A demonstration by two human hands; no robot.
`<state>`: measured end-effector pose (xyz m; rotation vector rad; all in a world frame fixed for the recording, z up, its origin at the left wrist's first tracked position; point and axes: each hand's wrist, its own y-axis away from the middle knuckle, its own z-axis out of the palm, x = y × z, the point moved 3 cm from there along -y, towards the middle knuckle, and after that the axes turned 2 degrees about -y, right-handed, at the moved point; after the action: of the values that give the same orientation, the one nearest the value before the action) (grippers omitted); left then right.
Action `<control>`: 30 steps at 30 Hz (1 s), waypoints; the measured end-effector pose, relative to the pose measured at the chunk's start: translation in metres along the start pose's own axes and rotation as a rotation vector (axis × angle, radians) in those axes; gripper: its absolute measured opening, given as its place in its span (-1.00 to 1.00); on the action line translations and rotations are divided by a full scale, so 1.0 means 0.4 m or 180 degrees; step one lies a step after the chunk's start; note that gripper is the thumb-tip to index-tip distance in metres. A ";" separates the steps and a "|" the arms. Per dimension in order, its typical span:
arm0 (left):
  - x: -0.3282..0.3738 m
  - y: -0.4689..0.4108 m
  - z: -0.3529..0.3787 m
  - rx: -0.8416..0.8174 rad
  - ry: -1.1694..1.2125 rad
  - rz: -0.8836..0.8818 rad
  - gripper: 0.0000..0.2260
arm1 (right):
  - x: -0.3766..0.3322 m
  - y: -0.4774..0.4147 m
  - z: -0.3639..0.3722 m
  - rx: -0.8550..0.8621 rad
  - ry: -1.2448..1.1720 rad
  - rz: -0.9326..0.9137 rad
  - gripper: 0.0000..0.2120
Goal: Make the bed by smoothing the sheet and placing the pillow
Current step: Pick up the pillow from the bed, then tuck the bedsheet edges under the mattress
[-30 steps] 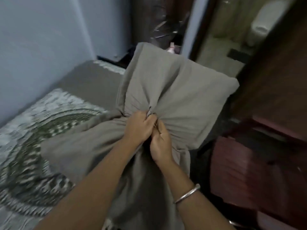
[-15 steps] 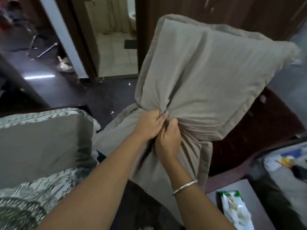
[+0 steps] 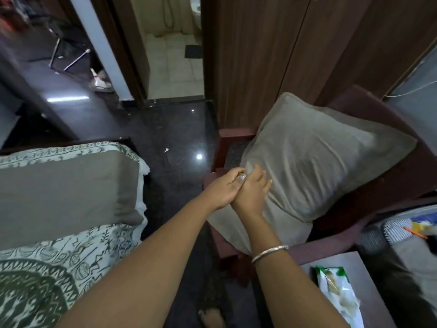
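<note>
Open floor [image 3: 175,138] btwn bed [image 3: 59,190] & chair [image 3: 369,110]; wardrobe [image 3: 260,55] behind chair.

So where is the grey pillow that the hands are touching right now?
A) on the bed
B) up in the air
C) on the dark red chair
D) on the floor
C: the pillow lies on the dark red chair, leaning on its back.

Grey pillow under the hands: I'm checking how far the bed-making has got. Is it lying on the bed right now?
No, that grey pillow rests in the dark red armchair, apart from the bed.
</note>
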<state>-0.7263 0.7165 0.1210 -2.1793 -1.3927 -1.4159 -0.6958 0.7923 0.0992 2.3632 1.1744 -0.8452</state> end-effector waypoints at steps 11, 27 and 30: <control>-0.223 0.345 -0.171 0.1134 0.0121 -0.0826 -0.61 | -0.227 0.243 0.182 -0.1752 0.0707 -0.1170 -0.49; -0.644 1.530 -0.115 0.3411 0.1058 -0.2692 -0.59 | -0.520 1.422 0.448 -0.4026 0.2359 -0.5046 -0.38; -0.667 1.748 -0.016 0.3951 0.1264 -0.3045 -0.59 | -0.491 1.665 0.451 -0.4327 0.2305 -0.5636 -0.37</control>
<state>-0.2091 0.1759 0.1277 -0.4358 -2.2953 -0.6232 -0.3128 0.1865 0.1317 0.0604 2.6865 0.6086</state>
